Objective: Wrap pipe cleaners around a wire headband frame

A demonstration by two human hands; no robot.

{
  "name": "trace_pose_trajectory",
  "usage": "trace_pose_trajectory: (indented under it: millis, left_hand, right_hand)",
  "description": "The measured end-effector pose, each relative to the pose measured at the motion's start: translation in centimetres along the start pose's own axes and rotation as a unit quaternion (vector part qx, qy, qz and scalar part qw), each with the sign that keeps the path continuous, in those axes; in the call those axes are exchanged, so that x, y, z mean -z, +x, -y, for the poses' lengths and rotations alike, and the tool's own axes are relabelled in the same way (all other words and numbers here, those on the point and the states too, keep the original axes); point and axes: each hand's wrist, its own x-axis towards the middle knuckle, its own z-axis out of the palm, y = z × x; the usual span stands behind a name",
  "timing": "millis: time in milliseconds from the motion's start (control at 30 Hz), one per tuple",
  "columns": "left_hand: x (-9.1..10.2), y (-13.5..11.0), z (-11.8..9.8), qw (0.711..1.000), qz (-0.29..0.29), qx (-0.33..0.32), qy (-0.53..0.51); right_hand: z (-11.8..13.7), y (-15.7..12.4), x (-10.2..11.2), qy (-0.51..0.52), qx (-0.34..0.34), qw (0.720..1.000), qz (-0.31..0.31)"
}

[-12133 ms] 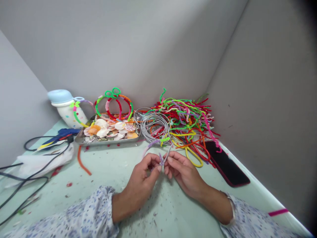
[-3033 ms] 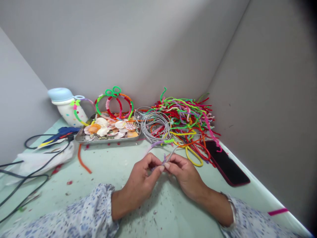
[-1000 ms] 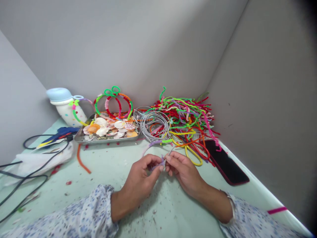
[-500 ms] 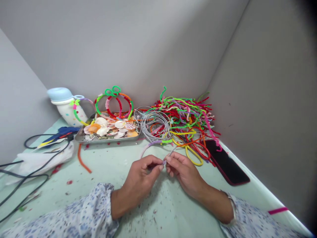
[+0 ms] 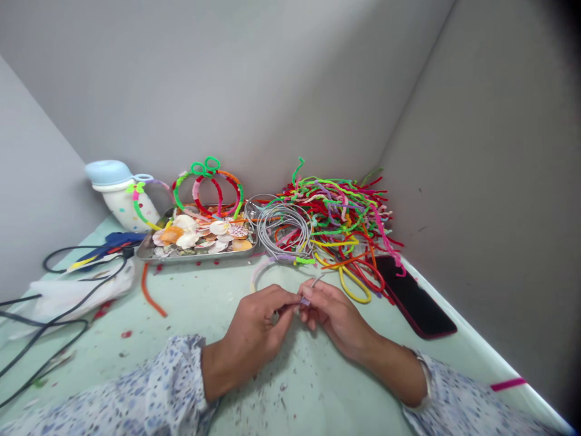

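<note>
Grey walls [image 5: 227, 79] are closing in around a pale green worktop [image 5: 190, 321], where a person in patterned sleeves [image 5: 158, 387] is handling a short purple stem [image 5: 305, 301] just above the surface at its near middle. The right hand [image 5: 340, 321] is pinching the stem between thumb and fingers, apparently to steady it against a grey wire [image 5: 318, 279] whose end is poking up past the knuckles. The left hand [image 5: 256, 327] is curling in from the other side, forefinger reaching the stem; whether its thumb is also gripping cannot be told. A pink-and-lilac band [image 5: 260, 268] is arching out behind the left fingers. Beyond, a pile [image 5: 342, 206] of fuzzy stems and a coil [image 5: 265, 233] of wire are lying side by side, probably for easy reach, while a metal tray [image 5: 200, 259] is keeping shells [image 5: 187, 241] together and colourful hoops [image 5: 240, 197] are standing over it, seemingly out of the way. A phone [image 5: 413, 303] is lying at the right edge. Compared with half a second earlier, the left thumb is sitting lower, the stem is showing more plainly beneath the right thumb, and the band is bowing farther left; the backdrop is looking the same.
</note>
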Motion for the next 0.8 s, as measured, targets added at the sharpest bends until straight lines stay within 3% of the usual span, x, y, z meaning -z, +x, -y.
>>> trace_pose_trajectory:
  millis: [267, 800]
  left_hand:
    - [0.22, 0.27, 0.31, 0.997, 0.020, -0.033, 0.071]
    - [0.18, 0.13, 0.20, 0.996, 0.015, 0.020, 0.081]
  right_hand:
    - [0.14, 0.20, 0.28, -0.003, -0.025, 1.000, 0.007]
    - [0.60, 0.34, 0.29, -0.059, -0.050, 0.997, 0.002]
